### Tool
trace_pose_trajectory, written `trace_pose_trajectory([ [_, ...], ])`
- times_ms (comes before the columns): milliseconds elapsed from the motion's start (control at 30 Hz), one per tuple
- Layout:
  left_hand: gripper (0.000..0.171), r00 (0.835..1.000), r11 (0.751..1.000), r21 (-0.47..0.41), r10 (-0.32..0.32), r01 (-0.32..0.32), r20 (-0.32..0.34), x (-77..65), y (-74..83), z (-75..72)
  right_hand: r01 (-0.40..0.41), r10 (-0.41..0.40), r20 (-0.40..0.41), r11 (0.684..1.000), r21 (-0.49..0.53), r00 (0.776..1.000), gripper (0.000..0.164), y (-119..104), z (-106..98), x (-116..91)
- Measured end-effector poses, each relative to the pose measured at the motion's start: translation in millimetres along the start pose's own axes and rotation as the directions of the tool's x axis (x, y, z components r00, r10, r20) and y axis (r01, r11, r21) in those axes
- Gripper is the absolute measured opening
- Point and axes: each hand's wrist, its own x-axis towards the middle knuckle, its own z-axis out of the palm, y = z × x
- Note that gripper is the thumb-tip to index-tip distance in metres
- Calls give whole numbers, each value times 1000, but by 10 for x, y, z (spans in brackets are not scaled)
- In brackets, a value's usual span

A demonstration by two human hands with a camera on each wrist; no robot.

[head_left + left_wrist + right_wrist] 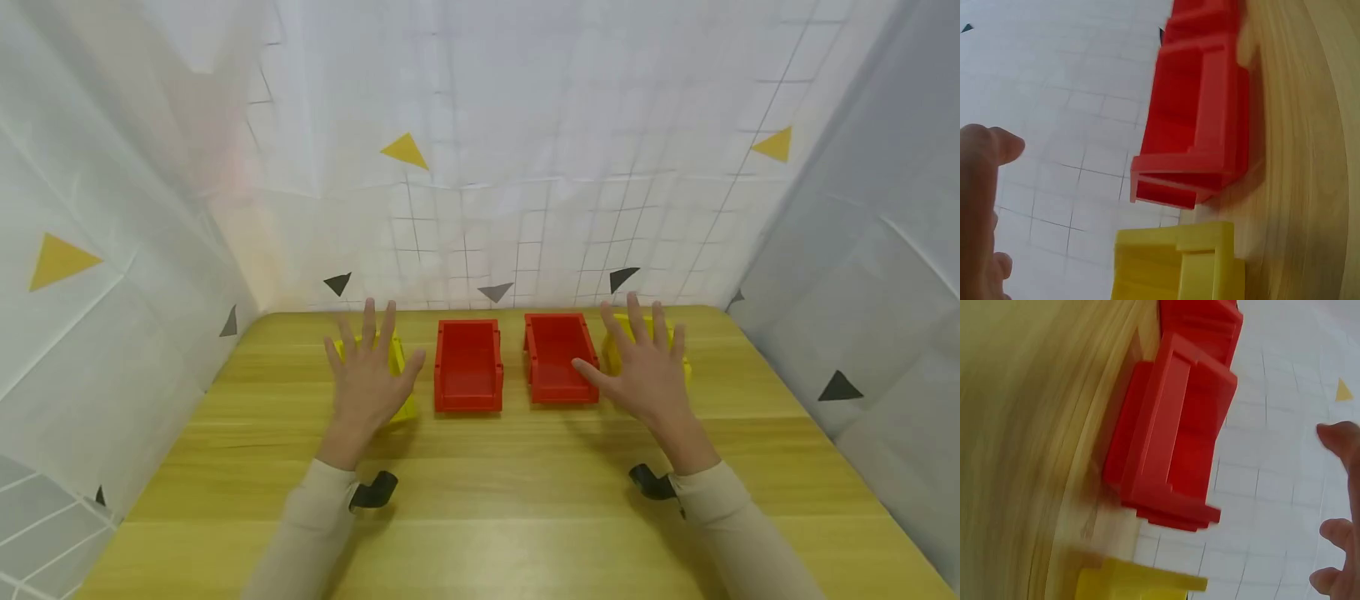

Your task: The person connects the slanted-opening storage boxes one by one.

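Observation:
My left hand (367, 379) is held with fingers spread over a yellow bin (406, 407), which it partly hides. Over on the right, my right hand (648, 375), fingers also spread, overlaps a second yellow bin (619, 322) in the head view. Neither hand holds anything. Two red bins (468, 400) (562, 390) stand between the hands, and the right thumb overlaps the edge of the right one. In the left wrist view a red bin (1216, 100) and the yellow bin (1175, 237) sit beside the left hand (979, 187). The right wrist view shows a red bin (1160, 431) with bare inner walls.
The bins stand in a row near the far edge of a wooden table (495, 517). White sheeting (495, 100) with grid lines and triangle stickers rises behind and at both sides. A black strap piece (373, 490) juts from each wrist.

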Motion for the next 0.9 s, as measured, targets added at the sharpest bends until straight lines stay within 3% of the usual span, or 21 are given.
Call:
trace_pose_trajectory([
  [100, 89, 1000, 995, -104, 10, -9, 13, -7, -45, -69, 37, -37, -2, 998, 44, 999, 92, -73, -13, 21],
  [233, 88, 999, 975, -219, -46, 45, -1, -17, -219, -161, 107, -107, -3, 990, 97, 994, 85, -189, -34, 111],
  [300, 82, 995, 952, -292, -100, 94, -7, -22, -337, -194, 126, -129, 15, 982, 143, 991, 83, -251, -38, 172],
  [400, 74, 979, 895, -403, -206, 190, 5, -43, -512, -244, 107, -131, 77, 960, 258, 988, 83, -371, -42, 273],
  [567, 76, 939, 812, -477, -329, 338, 104, -85, -738, -280, 64, -133, 155, 921, 384, 979, 81, -606, -7, 477],
  [667, 79, 924, 802, -460, -339, 382, 177, -108, -823, -261, 64, -151, 181, 908, 415, 972, 79, -718, 70, 589],
  [900, 75, 895, 818, -377, -349, 435, 277, -113, -922, -164, -33, -116, 262, 863, 504, 958, 77, -913, 260, 751],
])
